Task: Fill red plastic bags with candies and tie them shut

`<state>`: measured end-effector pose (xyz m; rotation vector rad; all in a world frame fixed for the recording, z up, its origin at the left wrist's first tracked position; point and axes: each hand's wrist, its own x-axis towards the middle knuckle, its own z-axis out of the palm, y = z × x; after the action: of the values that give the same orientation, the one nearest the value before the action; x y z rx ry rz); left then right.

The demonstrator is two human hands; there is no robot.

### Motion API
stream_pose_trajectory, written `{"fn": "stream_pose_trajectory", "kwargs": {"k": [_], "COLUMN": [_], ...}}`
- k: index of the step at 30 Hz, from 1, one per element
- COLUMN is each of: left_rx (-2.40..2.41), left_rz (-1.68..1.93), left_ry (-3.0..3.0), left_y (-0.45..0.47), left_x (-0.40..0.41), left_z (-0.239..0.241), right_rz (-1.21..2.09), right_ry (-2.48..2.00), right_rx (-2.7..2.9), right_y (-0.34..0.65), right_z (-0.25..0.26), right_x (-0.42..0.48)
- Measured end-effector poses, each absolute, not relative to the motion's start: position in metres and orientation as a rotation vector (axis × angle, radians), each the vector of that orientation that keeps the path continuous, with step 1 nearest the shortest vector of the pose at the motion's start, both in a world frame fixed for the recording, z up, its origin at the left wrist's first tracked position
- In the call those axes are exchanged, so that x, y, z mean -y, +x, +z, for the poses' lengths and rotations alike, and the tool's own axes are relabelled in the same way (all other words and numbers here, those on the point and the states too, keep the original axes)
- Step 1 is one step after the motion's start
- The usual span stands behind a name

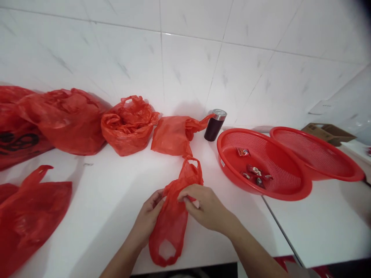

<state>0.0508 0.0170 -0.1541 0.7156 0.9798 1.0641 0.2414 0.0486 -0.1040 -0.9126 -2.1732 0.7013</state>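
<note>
Both of my hands pinch a small red plastic bag point(174, 216) that lies lengthways on the white counter point(110, 200). My left hand point(149, 218) grips its left edge, fingers closed on the film. My right hand point(204, 206) pinches the bag's right side near its middle. The bag's handles point away from me towards another flat red bag point(174, 135).
Several more red plastic bags lie along the wall: a crumpled one point(127, 123), big ones point(63, 119) at the left, a flat one point(26, 216) near the front. A dark jar with a metal lid point(215, 124) stands behind. Two red mesh baskets point(285, 193) point(319, 154) sit right; the nearer holds wrapped candies point(255, 172). A cardboard box point(329, 133) is far right.
</note>
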Motion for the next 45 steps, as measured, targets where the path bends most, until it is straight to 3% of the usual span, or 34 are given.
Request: {"fn": "stream_pose_trajectory", "kwargs": {"k": [6, 11, 14, 17, 22, 26, 36, 42, 45], "left_rx": [-1.071, -1.514, -2.022, -2.070, -1.881, -1.919, -1.765, -1.576, -1.415], "left_rz": [1.065, 1.138, 1.322, 1.488, 1.105, 0.818, 0.740, 0.840, 1.004], "left_ry": [0.725, 1.039, 1.295, 1.682, 2.223, 2.201, 1.984, 1.559, 1.306], "left_y": [0.043, -0.018, -0.034, -0.004, 0.064, 0.061, 0.017, 0.023, 0.035], "left_x": [-0.018, -0.026, -0.021, -0.012, -0.021, -0.038, -0.017, -0.009, -0.008], "left_z": [-0.151, -0.141, -0.129, -0.121, -0.146, -0.170, -0.158, -0.126, -0.122], "right_rz": [0.518, 0.429, 0.510, 0.566, 0.573, 0.546, 0.350, 0.202, 0.334], "right_ry": [-1.238, -1.795, -1.879, -1.872, -1.802, -1.856, -2.039, -1.674, -1.398], "right_rx": [2.386, 2.384, 2.361, 2.345, 2.352, 2.331, 2.172, 2.246, 2.493], "right_y": [0.215, 0.231, 0.242, 0.239, 0.224, 0.241, 0.284, 0.270, 0.263], "right_z": [-0.154, -0.135, -0.125, -0.124, -0.130, -0.130, -0.138, -0.115, -0.109], "right_x": [-0.079, -0.098, -0.101, -0.096, -0.083, -0.083, -0.091, -0.069, -0.061]}}
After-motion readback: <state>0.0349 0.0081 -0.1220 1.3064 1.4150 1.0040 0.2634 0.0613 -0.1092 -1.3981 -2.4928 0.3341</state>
